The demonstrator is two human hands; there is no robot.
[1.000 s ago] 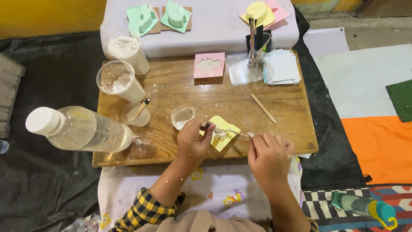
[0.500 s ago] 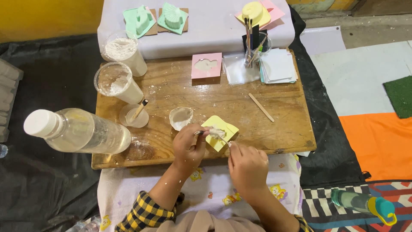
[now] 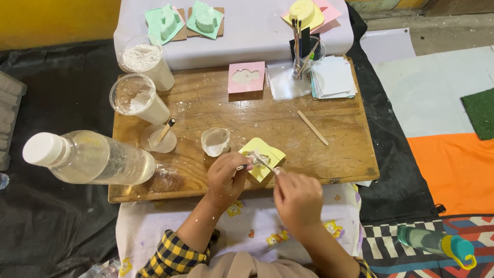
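A yellow mould (image 3: 261,157) with white paste in its hollow lies near the front edge of a wooden board (image 3: 339,139). My left hand (image 3: 227,177) is closed on a small spoon whose tip reaches the mould's left side. My right hand (image 3: 297,194) grips a thin stick (image 3: 266,164) whose end pokes into the paste. A small white-smeared cup (image 3: 215,141) stands just left of the mould, above my left hand.
A clear bottle with a white cap (image 3: 87,157) lies at the board's left. Two cups of white powder (image 3: 138,99), a small cup with a stick (image 3: 160,138), a pink mould (image 3: 246,77), a loose wooden stick (image 3: 312,127), a tool jar (image 3: 303,56) and papers sit behind. More moulds rest on the white surface (image 3: 257,36).
My right hand has shifted left and toward me, off the board's edge. The left hand has stayed by the yellow mould with the spoon.
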